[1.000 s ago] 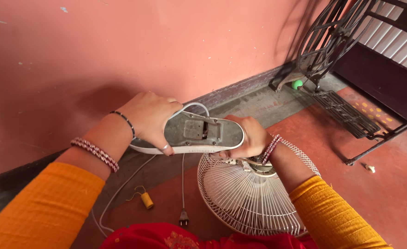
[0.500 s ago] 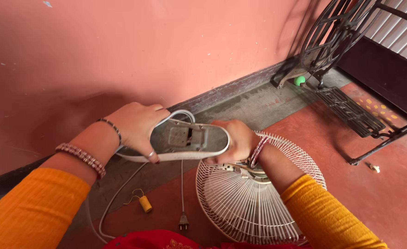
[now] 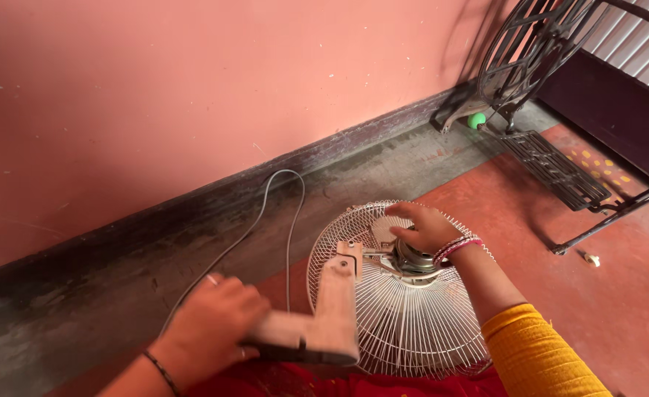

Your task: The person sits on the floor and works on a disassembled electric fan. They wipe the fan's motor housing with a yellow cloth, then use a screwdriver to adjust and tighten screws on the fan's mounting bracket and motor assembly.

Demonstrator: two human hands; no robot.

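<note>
Table fan lay face down on the red floor, wire guard underneath, motor housing up at the centre, neck and base swung out toward the lower left. Grey power cord ran from it in a loop along the grey strip at the foot of the pink wall.

Handling, as judged: guard wires thin and springy, likely to bend if pressed; weight probably sits in the motor and base, so the assembly would be lopsided. Firm holds appear to be the motor housing and the stiff neck, not the mesh.

Left hand was wrapped around the base, fingers closed on it; some blur, so exact finger placement unclear. Right hand rested on the motor housing, fingers loosely curled over its top, touching rather than clamped as far as could be seen; bangles at the wrist.

Further out: black treadle sewing-machine stand by the wall at the upper right.
</note>
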